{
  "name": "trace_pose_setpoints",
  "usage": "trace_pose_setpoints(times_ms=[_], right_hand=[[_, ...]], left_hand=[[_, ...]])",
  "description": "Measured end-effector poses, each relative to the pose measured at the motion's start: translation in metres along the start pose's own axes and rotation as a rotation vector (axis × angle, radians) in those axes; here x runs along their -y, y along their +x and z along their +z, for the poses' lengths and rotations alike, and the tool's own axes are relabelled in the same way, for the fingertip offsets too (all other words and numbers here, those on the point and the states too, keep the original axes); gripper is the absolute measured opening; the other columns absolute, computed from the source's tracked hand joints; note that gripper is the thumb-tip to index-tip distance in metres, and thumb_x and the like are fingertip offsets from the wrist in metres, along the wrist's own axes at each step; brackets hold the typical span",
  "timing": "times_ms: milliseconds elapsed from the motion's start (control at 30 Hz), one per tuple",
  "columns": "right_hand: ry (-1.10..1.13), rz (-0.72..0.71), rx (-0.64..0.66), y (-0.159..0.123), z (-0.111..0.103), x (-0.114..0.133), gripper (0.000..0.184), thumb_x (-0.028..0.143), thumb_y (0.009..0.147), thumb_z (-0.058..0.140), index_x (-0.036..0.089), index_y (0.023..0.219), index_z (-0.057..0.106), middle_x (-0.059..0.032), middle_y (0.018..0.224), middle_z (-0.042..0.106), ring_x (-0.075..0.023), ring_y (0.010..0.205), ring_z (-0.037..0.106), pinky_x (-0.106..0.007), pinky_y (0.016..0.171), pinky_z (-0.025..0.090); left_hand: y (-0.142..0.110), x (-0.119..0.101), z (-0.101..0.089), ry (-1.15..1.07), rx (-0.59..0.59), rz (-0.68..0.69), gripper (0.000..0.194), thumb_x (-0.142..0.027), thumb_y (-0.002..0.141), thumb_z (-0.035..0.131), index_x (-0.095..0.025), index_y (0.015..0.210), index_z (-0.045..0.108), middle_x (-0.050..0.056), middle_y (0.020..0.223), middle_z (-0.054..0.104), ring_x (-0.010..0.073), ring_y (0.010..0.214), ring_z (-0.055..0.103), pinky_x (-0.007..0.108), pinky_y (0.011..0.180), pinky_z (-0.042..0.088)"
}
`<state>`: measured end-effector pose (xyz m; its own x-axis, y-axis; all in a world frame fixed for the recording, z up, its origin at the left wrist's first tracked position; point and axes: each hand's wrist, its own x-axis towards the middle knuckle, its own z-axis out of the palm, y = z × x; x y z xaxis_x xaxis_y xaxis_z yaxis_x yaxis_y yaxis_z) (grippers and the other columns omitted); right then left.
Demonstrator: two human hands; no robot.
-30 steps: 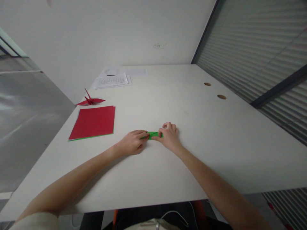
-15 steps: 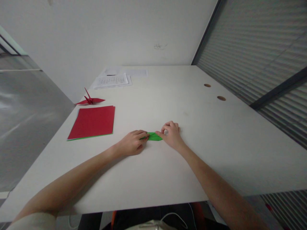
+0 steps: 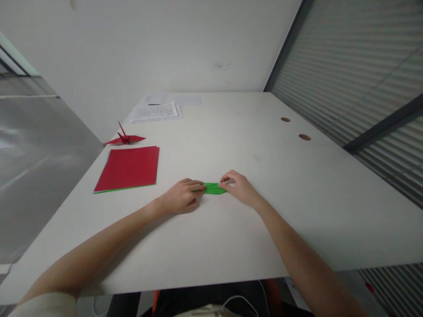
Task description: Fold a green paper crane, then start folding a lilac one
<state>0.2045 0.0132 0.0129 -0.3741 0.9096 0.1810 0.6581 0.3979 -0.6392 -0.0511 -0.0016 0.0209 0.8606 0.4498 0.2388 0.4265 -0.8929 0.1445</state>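
A small folded piece of green paper (image 3: 213, 189) lies flat on the white table between my hands. My left hand (image 3: 185, 196) presses its fingertips on the paper's left end and hides that end. At the right end, my right hand (image 3: 239, 187) has thumb and index finger brought together on the paper's edge. The fold lines on the visible middle part are faint, and the paper's right tip is partly covered by the fingers.
To the left lies a stack of square paper (image 3: 128, 167), red on top with a green edge below. Behind it stands a red origami crane (image 3: 124, 138). Printed sheets (image 3: 153, 112) lie at the back left. Two round holes (image 3: 304, 137) pierce the table (image 3: 211, 251) on the right.
My right hand has shifted slightly right along the green paper, its fingers now closer together at the right end. My left hand stays where it was.
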Motion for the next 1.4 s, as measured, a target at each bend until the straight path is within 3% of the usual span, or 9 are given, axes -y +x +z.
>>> trace_pose_setpoints(times_ms=[133, 367, 467, 600, 733, 833, 967, 1167, 1400], right_hand=[[-0.033, -0.248, 0.028, 0.000, 0.015, 0.013, 0.017, 0.030, 0.086, 0.066, 0.022, 0.101, 0.071, -0.0069, 0.100, 0.065, -0.0213, 0.095, 0.058, -0.038, 0.087, 0.047], [-0.307, -0.427, 0.065, 0.000, 0.023, 0.013, 0.021, 0.028, 0.088, 0.065, 0.021, 0.107, 0.069, -0.0083, 0.102, 0.067, -0.0223, 0.096, 0.058, -0.038, 0.084, 0.046], [-0.390, -0.468, 0.041, 0.000, 0.021, 0.014, 0.016, 0.025, 0.090, 0.061, 0.018, 0.102, 0.069, -0.0095, 0.099, 0.070, -0.0222, 0.092, 0.061, -0.037, 0.082, 0.045], [-0.230, -0.340, -0.101, 0.000, 0.019, 0.013, 0.021, 0.024, 0.095, 0.049, 0.016, 0.092, 0.068, -0.0086, 0.089, 0.070, -0.0187, 0.080, 0.061, -0.032, 0.075, 0.043], [0.056, -0.109, -0.219, 0.002, 0.017, 0.009, 0.035, 0.029, 0.093, 0.045, 0.018, 0.063, 0.058, -0.0008, 0.062, 0.055, -0.0137, 0.059, 0.050, -0.027, 0.060, 0.036], [0.255, 0.007, -0.295, 0.003, 0.021, 0.013, 0.037, 0.037, 0.091, 0.045, 0.019, 0.059, 0.051, 0.0023, 0.056, 0.045, -0.0120, 0.055, 0.042, -0.026, 0.055, 0.033], [0.470, 0.067, -0.272, -0.001, 0.032, 0.027, 0.038, 0.045, 0.091, 0.045, 0.019, 0.064, 0.052, 0.0031, 0.058, 0.042, -0.0114, 0.055, 0.040, -0.025, 0.052, 0.032], [0.496, 0.004, -0.183, -0.006, 0.037, 0.041, 0.028, 0.040, 0.088, 0.054, 0.019, 0.073, 0.063, -0.0010, 0.068, 0.060, -0.0140, 0.063, 0.053, -0.025, 0.058, 0.041], [0.655, 0.079, -0.147, -0.006, 0.033, 0.045, 0.021, 0.039, 0.077, 0.068, 0.020, 0.070, 0.065, -0.0009, 0.067, 0.065, -0.0142, 0.061, 0.057, -0.027, 0.057, 0.046]], left_hand=[[0.003, -0.005, 0.001, 0.004, -0.005, -0.043, 0.033, -0.014, 0.082, 0.052, -0.012, 0.113, 0.062, 0.014, 0.115, 0.067, 0.0263, 0.110, 0.062, 0.040, 0.093, 0.049], [0.002, -0.001, 0.008, -0.089, -0.152, -0.078, 0.029, -0.018, 0.089, 0.050, -0.017, 0.115, 0.063, 0.011, 0.115, 0.068, 0.0219, 0.105, 0.065, 0.036, 0.092, 0.048], [-0.001, 0.000, 0.004, -0.112, -0.367, -0.147, 0.029, -0.022, 0.090, 0.055, -0.020, 0.118, 0.062, 0.010, 0.112, 0.068, 0.0217, 0.104, 0.063, 0.038, 0.092, 0.046], [-0.003, 0.004, -0.002, -0.145, -0.783, -0.415, 0.039, -0.030, 0.085, 0.064, -0.023, 0.123, 0.057, 0.009, 0.109, 0.060, 0.0230, 0.105, 0.056, 0.042, 0.093, 0.044], [0.001, 0.012, 0.007, -0.553, -1.023, -0.699, 0.061, -0.041, 0.079, 0.071, -0.027, 0.132, 0.044, 0.006, 0.108, 0.051, 0.0204, 0.103, 0.055, 0.037, 0.086, 0.048], [0.007, 0.007, 0.014, -1.047, -0.928, -0.824, 0.073, -0.041, 0.071, 0.079, -0.027, 0.132, 0.042, 0.005, 0.107, 0.052, 0.0185, 0.096, 0.060, 0.035, 0.082, 0.051], [0.015, -0.012, 0.015, -1.518, -0.595, -0.780, 0.061, -0.038, 0.070, 0.081, -0.016, 0.121, 0.056, 0.010, 0.103, 0.066, 0.0215, 0.094, 0.066, 0.038, 0.084, 0.052], [0.017, -0.021, 0.012, -1.474, -0.483, -0.772, 0.031, -0.036, 0.066, 0.082, -0.012, 0.082, 0.074, 0.008, 0.082, 0.075, 0.0198, 0.075, 0.068, 0.036, 0.077, 0.055], [0.015, -0.022, 0.009, -1.468, -0.500, -0.806, 0.038, -0.026, 0.061, 0.086, -0.013, 0.093, 0.072, 0.006, 0.084, 0.075, 0.0172, 0.070, 0.068, 0.031, 0.070, 0.054]])
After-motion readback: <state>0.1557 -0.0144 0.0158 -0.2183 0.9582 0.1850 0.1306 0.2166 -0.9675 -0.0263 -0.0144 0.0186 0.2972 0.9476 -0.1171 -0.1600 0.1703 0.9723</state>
